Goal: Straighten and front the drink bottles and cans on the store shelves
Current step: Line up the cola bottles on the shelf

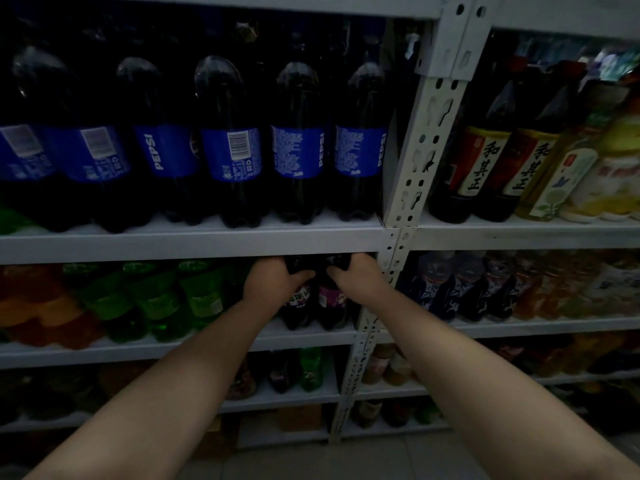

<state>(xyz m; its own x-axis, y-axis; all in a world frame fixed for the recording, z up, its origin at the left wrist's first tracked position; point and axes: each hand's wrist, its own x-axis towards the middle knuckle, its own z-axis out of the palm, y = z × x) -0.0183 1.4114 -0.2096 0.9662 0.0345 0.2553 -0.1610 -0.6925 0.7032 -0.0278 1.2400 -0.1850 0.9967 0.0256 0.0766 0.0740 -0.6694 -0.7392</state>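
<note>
Bottles in hand are two dark ones standing side by side at the centre of the frame, on the second shelf (301, 336), just left of the perforated upright post (415, 161). The left dark bottle (298, 306) has a label with red and white print; the right dark bottle (333, 306) has a purple label. Both stand upright, and their caps are in shadow under the edge of the upper shelf (194, 242).

The left hand (273, 282) grips the top of the left dark bottle, fingers curled over its neck and shoulder. The right hand (358, 277) grips the top of the right dark bottle in the same way. The two hands are close together, nearly level, with both bare forearms running in from the lower corners of the frame. The fingertips are lost in the dark, so how tightly they close cannot be told.

Left of the held pair on the same shelf stand green bottles (156, 299) and, at the far left, orange bottles (41, 306). On the upper shelf is a row of large Pepsi bottles (232, 143), some with barcodes or fine print facing out rather than the logo. Right of the post stand dark bottles with red and yellow labels (485, 161).
</note>
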